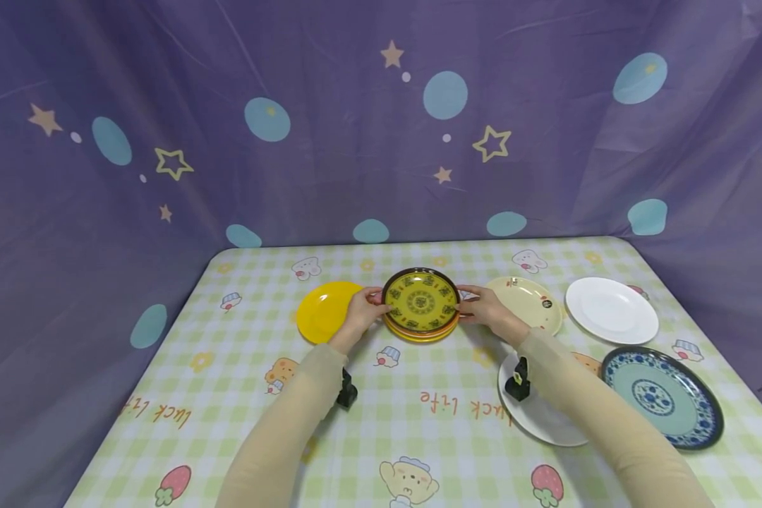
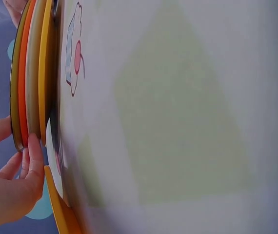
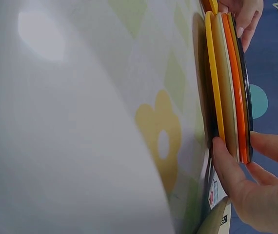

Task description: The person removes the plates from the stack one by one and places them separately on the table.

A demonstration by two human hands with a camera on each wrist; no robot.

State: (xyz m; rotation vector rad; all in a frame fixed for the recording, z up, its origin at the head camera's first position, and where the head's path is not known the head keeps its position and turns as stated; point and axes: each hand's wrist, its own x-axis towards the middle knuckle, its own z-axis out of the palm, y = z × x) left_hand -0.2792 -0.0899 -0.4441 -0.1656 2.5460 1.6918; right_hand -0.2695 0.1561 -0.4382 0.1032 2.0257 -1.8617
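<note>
A checked table (image 1: 381,430) fills the room's middle, backed by a purple curtain (image 1: 381,106). A blue plate (image 1: 663,395) lies at the near right with a white plate (image 1: 612,309) beyond it, and another white plate (image 1: 540,416) partly under the right sleeve. A cream plate (image 1: 528,302) and a plain yellow plate (image 1: 324,310) flank the centre.

Between them sits the stack (image 1: 422,305), several plates deep, a patterned yellow one on top. It lies squarely between the two hands. The left hand (image 1: 363,310) grips its left rim, fingers (image 2: 34,161) curled round the edges. The right hand (image 1: 485,309) holds the right rim likewise, thumb on top and fingers (image 3: 227,165) tucked under the bottom plate.
</note>
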